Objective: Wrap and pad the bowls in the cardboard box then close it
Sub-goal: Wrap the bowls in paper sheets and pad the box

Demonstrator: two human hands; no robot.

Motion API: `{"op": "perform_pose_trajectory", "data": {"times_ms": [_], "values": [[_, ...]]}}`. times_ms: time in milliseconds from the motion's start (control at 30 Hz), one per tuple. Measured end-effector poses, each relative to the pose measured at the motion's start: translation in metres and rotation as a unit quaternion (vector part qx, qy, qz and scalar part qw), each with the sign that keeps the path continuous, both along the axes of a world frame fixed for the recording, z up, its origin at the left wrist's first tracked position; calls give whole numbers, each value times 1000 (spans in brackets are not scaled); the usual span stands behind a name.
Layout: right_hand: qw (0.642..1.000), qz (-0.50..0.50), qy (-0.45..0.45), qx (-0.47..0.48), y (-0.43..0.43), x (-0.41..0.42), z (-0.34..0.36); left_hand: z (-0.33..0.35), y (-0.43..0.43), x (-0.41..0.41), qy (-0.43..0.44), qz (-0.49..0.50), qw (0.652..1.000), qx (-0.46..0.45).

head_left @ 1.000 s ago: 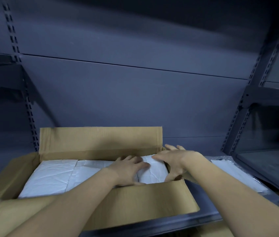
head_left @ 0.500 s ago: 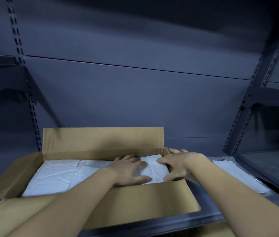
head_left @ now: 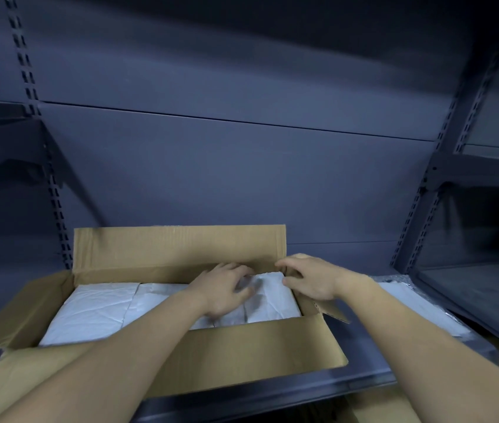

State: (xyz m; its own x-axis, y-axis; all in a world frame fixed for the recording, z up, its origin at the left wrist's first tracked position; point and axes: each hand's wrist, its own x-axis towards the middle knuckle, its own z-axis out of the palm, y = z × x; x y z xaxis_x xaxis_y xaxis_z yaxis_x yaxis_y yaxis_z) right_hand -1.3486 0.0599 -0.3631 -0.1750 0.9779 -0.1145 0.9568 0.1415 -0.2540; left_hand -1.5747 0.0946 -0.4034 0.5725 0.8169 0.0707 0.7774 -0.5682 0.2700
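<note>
The open cardboard box sits on a dark shelf, its far flap upright and its left flap spread outward. White padding sheets cover the inside, and no bowl shows beneath them. My left hand rests on the rightmost padding sheet, fingers bent, fingertips pressing near the far wall. My right hand is at the box's far right corner, fingers curled over that sheet's edge with the thumb against it, above the short right flap.
More white padding in clear plastic lies on the shelf to the right of the box. Slotted shelf uprights and side shelves stand right and left. The shelf's back wall is close behind the box.
Both hands have moved toward the far wall of the box. The right hand went from lying flat on the sheet's edge to curling its fingers at the far right corner.
</note>
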Motion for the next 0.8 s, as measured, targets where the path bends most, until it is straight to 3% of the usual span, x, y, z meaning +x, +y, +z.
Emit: {"op": "perform_pose_trajectory", "data": {"times_ms": [233, 800], "values": [[991, -78, 79, 71, -19, 6, -19, 24, -13, 9, 17, 42, 999, 22], [979, -177, 25, 98, -81, 99, -16, 42, -45, 119, 6, -46, 998, 38]]}}
